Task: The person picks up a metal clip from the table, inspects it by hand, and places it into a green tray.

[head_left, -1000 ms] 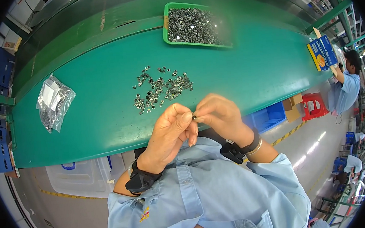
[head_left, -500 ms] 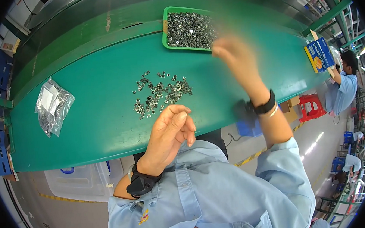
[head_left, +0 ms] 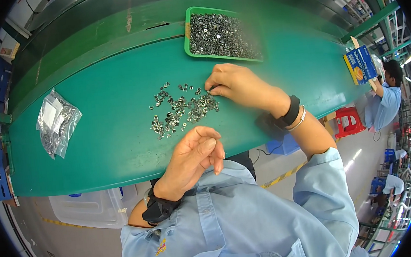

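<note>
Small shiny metal parts (head_left: 177, 109) lie loosely scattered on the green worktop (head_left: 120, 149). At the right edge of this scatter my right hand (head_left: 243, 88) is closed in a pinch, its thumb and fingertips on one small metal part. Nearer to me, just below the scatter, my left hand (head_left: 192, 156) is half curled, with the thumb pressed toward the bent fingers. Whatever those fingers hold, if anything, is hidden. Beyond my right hand stands a green tray (head_left: 224, 56) heaped with many similar metal parts; its right side looks blurred.
A clear plastic bag (head_left: 57, 121) of metal parts with a white label lies at the left. A blue and yellow box (head_left: 360, 63) sits at the worktop's right end, near a person in a blue shirt (head_left: 390, 97). Below are a clear bin (head_left: 84, 210) and a red stool (head_left: 347, 122).
My right hand has moved from beside the tray, left and toward me, to the scattered parts, and its fingers now pinch there. The left hand has hardly moved.
</note>
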